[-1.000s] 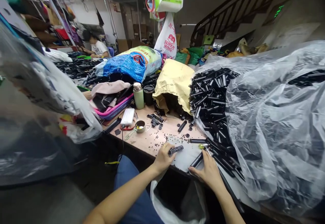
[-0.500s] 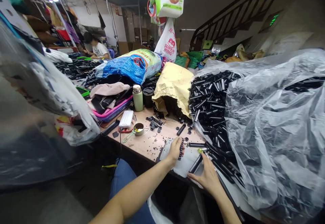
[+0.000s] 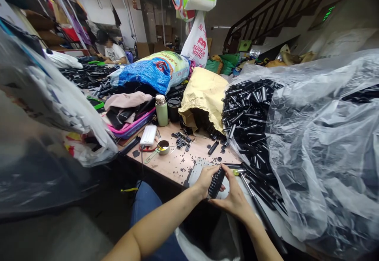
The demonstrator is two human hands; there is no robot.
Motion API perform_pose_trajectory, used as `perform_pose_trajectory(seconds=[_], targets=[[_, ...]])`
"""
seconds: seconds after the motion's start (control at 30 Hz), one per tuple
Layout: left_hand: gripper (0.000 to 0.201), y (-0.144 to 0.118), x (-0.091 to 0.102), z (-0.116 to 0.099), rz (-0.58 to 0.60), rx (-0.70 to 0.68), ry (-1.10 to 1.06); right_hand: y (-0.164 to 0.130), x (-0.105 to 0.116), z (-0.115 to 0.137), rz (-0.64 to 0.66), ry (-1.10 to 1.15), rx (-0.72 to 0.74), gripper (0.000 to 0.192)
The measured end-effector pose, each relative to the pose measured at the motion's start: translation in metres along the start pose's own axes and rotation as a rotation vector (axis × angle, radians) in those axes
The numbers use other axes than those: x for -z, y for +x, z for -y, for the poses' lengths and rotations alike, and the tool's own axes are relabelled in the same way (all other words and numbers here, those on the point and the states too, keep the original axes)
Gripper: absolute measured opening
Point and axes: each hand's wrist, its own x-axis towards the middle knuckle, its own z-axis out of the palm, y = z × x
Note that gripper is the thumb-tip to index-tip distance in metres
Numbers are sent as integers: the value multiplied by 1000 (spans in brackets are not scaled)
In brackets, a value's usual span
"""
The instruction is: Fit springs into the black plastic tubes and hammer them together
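Note:
Over the front edge of the worktop, a black tube dotted with rows of small light spots or holes (image 3: 216,183) is held between both hands. My left hand (image 3: 205,181) closes on it from the left side. My right hand (image 3: 233,194) spans it from the right, with fingertips at its upper end and the thumb near its lower end. Beneath the hands lies a grey pad (image 3: 196,169). Just right of them rests a metal-shafted tool with a yellow-green end (image 3: 238,171). Whether a second piece is inside my left hand is hidden.
A heap of black tubes (image 3: 247,111) spills from a clear plastic bag (image 3: 314,146) on the right. A yellow sack (image 3: 203,89), green flask (image 3: 161,111), small metal cup (image 3: 163,147) and white power bank (image 3: 148,135) stand farther back. Another person (image 3: 115,52) sits far left.
My right hand has moved left, from around a black tube on the pad to beside my left hand. Both hands now hold the spotted black tube together. The view has tilted slightly down.

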Motion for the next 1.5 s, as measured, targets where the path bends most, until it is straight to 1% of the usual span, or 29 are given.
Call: perform_pose_trajectory(seconds=[0.07, 0.2, 0.3, 0.43, 0.5, 0.6, 0.7, 0.83, 0.97, 1.03, 1.1, 1.13, 1.17, 1.2, 1.27, 1.3, 1.33, 1.4, 1.43, 1.5], targets=[[40, 0, 1, 0, -7, 8, 10, -3, -5, -5, -2, 18, -17, 107], [37, 0, 2, 1, 1, 20, 32, -8, -10, -12, -45, 61, 12, 108], [35, 1, 2, 3, 9, 54, 48, -9, -9, -12, -21, 101, -10, 109], [37, 3, 1, 6, -35, 108, 71, -9, -7, -9, 17, 158, -57, 109], [42, 3, 0, 7, -51, 79, 102, -10, -8, -8, 17, 158, -80, 106], [52, 1, -1, 9, -58, 0, 176, -12, -11, -6, -14, 135, -110, 100], [56, 0, -2, 11, -76, -39, 220, -14, -15, -6, -33, 132, -119, 99], [58, -2, -1, 12, -66, -12, 224, -15, -20, -11, -41, 134, -129, 96], [56, 0, 1, 13, -95, 3, 246, -16, -27, -12, -24, 139, -161, 98], [54, 2, 3, 14, -104, 16, 273, -15, -30, -10, -45, 106, -173, 97], [52, 4, 6, 15, -87, 50, 329, -15, -33, -10, -87, 45, -179, 95], [50, 5, 8, 15, -77, 42, 379, -15, -35, -11, -109, 10, -177, 94], [47, 5, 10, 16, -71, -4, 454, -14, -37, -14, -126, -28, -169, 94], [44, 5, 12, 18, -73, -90, 554, -14, -40, -18, -135, -68, -155, 95], [38, 4, 18, 23, -69, -326, 816, -13, -48, -29, -150, -152, -125, 94], [38, 3, 20, 27, -56, -428, 963, -12, -52, -35, -160, -197, -116, 91], [42, 2, 23, 30, -33, -494, 1105, -13, -56, -41, -171, -244, -115, 86], [50, 2, 28, 36, 20, -532, 1340, -16, -56, -49, -185, -329, -110, 76], [50, 4, 31, 38, 54, -542, 1429, -21, -51, -50, -187, -373, -101, 71], [44, 7, 38, 37, 129, -591, 1554, -35, -32, -51, -210, -506, -112, 62]])
